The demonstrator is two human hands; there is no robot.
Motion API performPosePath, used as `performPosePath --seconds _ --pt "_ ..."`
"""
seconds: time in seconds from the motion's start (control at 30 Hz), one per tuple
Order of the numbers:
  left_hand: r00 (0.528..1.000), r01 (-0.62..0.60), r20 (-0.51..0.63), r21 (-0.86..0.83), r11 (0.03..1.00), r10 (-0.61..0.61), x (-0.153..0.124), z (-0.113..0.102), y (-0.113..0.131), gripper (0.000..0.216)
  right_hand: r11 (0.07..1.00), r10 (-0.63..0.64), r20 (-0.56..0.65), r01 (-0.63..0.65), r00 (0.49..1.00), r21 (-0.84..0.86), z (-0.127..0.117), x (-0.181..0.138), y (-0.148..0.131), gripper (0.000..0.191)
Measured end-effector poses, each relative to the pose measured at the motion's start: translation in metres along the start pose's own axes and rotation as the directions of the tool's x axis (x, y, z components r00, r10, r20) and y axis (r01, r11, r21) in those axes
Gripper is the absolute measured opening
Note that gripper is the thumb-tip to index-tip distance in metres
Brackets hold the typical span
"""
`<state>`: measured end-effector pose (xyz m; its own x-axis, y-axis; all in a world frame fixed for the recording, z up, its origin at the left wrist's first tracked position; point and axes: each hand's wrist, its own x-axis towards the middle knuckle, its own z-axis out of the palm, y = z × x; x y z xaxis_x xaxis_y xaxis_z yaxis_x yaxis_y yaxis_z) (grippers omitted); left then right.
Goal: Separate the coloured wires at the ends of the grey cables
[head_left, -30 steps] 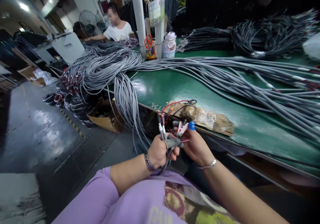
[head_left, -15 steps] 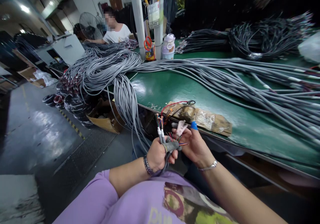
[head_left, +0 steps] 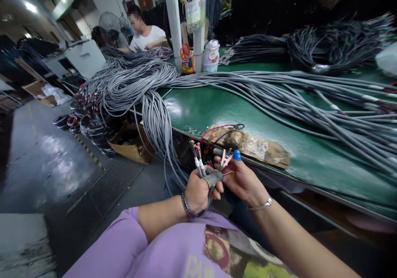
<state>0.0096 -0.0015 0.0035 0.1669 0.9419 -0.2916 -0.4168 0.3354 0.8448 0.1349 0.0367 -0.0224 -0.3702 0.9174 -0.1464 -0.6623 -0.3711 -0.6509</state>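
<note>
My left hand (head_left: 198, 191) is closed round the ends of grey cables (head_left: 198, 166), with a grey cover on its forefinger. Thin coloured wires (head_left: 195, 146) stick up out of those ends. My right hand (head_left: 243, 181) is pinched on a small pink clip (head_left: 225, 159) at the fanned wire tips; its forefinger wears a blue cap (head_left: 237, 155). Both hands hover just below the front edge of the green table (head_left: 223, 112).
A taped cardboard piece (head_left: 260, 146) with red and black leads lies on the table's edge. Long bundles of grey cable (head_left: 279, 92) cross the table and hang off its left end. A cup holding scissors (head_left: 187, 59) and a jar stand by a white post. Another person sits at the far left.
The hands stay together and have barely shifted. My right fingers have moved slightly on the wire tips.
</note>
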Motion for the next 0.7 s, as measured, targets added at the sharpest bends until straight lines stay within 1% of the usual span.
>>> performPosePath --seconds 0.1,0.2,0.3,0.43,0.5,0.57,0.63,0.7 --pt "1.000 0.012 -0.010 0.016 1.000 -0.012 0.001 0.001 -0.001 0.038 0.999 0.047 -0.004 -0.047 0.999 0.014 -0.004 0.003 0.001 0.046" --pt "1.000 0.014 -0.018 0.039 0.999 -0.014 0.003 0.000 -0.002 0.038 1.000 0.001 -0.071 -0.001 0.997 0.011 -0.004 0.006 0.002 0.042" --pt "1.000 0.013 -0.016 0.058 0.998 -0.012 0.004 -0.002 -0.004 0.037 0.999 -0.041 -0.115 0.039 0.993 -0.020 -0.001 0.007 0.003 0.041" --pt "1.000 0.008 -0.008 0.084 0.996 -0.007 0.003 -0.005 -0.005 0.036 0.999 -0.032 -0.159 0.033 0.987 0.003 0.002 0.003 0.002 0.043" --pt "1.000 0.005 -0.009 0.097 0.995 -0.005 0.001 -0.008 -0.005 0.037 0.999 0.018 -0.129 -0.022 0.992 -0.027 0.001 -0.002 -0.001 0.049" --pt "1.000 0.004 0.002 0.123 0.992 -0.005 -0.002 -0.012 -0.006 0.039 0.986 0.116 -0.063 -0.122 0.991 -0.109 -0.001 -0.010 -0.007 0.054" --pt "1.000 -0.001 0.029 0.173 0.985 -0.004 -0.005 -0.016 -0.007 0.041 0.957 0.210 -0.010 -0.207 0.978 -0.204 -0.004 -0.017 -0.014 0.052" --pt "0.998 -0.011 0.063 0.239 0.971 -0.004 -0.007 -0.019 -0.008 0.041 0.923 0.239 -0.003 -0.228 0.971 -0.311 -0.006 -0.024 -0.020 0.045"
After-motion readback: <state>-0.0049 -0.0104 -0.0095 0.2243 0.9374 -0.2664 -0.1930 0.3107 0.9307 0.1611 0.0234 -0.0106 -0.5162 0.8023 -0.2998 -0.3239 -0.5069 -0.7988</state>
